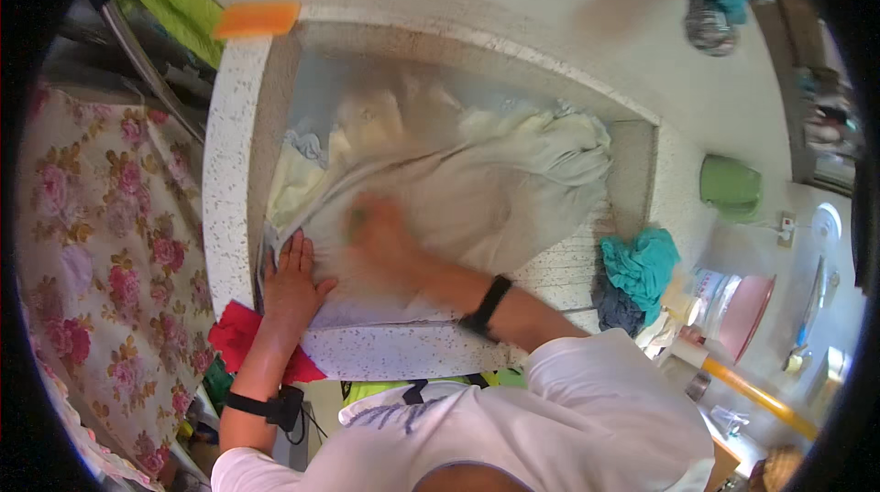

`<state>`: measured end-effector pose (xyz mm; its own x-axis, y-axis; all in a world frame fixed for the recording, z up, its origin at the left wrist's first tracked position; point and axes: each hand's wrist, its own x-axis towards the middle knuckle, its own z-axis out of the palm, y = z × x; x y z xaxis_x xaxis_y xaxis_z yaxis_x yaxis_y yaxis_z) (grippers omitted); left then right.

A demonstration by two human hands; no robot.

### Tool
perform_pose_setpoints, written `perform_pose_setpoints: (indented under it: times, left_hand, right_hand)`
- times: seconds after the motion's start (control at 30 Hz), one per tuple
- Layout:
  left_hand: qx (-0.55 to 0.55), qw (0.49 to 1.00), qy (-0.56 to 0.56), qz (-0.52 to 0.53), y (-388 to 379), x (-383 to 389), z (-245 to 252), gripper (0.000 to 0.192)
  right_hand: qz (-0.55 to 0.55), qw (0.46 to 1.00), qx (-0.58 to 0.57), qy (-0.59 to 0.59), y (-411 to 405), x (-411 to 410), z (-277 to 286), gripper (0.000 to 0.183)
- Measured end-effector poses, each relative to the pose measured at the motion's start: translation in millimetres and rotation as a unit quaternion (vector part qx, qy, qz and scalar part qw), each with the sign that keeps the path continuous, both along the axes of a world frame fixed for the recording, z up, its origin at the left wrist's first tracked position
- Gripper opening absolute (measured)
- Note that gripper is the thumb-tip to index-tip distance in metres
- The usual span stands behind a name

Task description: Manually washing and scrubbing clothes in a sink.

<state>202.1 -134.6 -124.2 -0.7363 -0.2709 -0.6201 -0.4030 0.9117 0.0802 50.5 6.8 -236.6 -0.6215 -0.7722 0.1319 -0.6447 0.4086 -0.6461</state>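
Note:
A pale wet-looking garment (467,196) lies spread over the ribbed washboard slope (567,262) of a speckled stone laundry sink (230,169). Flat on its left part rests my left hand (292,286), fingers apart and pressing the cloth near the sink's left wall. My right hand (378,224) is over the middle of the garment, blurred by motion; something greenish shows at its fingers, but what it is and whether it is gripped cannot be told. Light yellow cloth (371,128) lies bunched beyond the garment, at the bluish water in the basin.
An orange cloth or sponge (256,19) sits on the sink's far left corner and a red cloth (237,334) on the near left. Teal cloth (639,272) and dark cloth (619,306) lie at the right. A floral curtain (117,238) hangs left; a green container (730,186) stands right.

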Motion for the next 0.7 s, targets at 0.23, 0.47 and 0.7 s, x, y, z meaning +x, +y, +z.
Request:
perform_pose_setpoints:
  times: [0.23, 0.47, 0.7]
  left_hand:
    - [-0.033, 0.979, 0.157, -0.127, 15.1, -51.4, -23.2, 0.064]
    - [0.07, 0.959, 0.248, -0.118, 40.6, -113.0, -59.4, 0.028]
    - [0.224, 0.922, 0.31, -0.065, 84.3, -1.1, 0.8, 0.032]
  right_hand:
    - [-0.186, 0.911, 0.368, -0.032, 186.1, -233.5, -6.2, 0.044]
    - [0.085, 0.976, 0.201, 0.026, 82.8, -160.7, 15.4, 0.047]
    - [0.146, 0.973, 0.09, -0.152, 81.4, -86.7, 43.8, 0.035]
